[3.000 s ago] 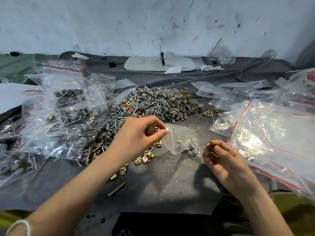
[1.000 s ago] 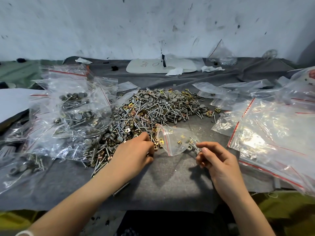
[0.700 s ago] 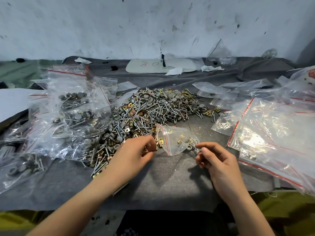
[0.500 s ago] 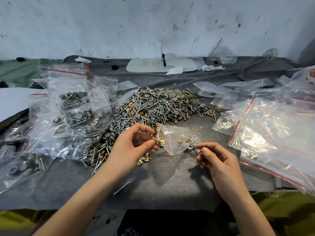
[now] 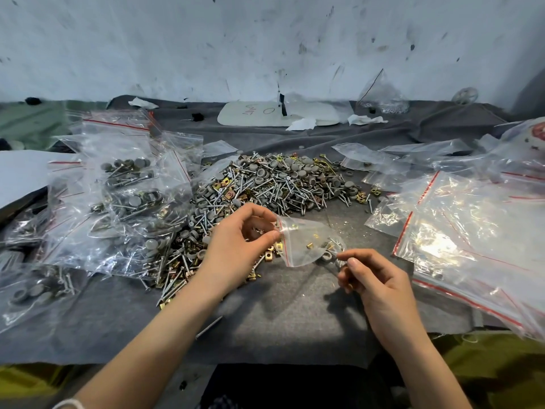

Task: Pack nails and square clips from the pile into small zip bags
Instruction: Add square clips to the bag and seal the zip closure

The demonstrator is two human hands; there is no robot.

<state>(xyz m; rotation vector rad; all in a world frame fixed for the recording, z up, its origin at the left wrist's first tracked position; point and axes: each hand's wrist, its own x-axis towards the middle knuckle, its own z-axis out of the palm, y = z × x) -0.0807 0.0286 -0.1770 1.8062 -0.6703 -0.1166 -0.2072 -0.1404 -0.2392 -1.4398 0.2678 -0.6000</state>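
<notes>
left hand (image 5: 244, 242) has lifted off the pile (image 5: 265, 184) to the zip bag (image 5: 306, 243) mouth, pinching what look like square clips (image 5: 260, 230); right hand (image 5: 376, 280) pinches the bag's bottom, just above the table (image 5: 295, 317). dropping them in seems next.

a thin white band (image 5: 67, 404) rings the left wrist; left forearm (image 5: 153, 335) and right forearm (image 5: 413, 358) are bare.

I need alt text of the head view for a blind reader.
The right hand pinches the bottom of a zip bag; the left hand is at its mouth. Behind, a pile of nails and square clips lies on grey cloth, between filled bags and empty bags.
</notes>
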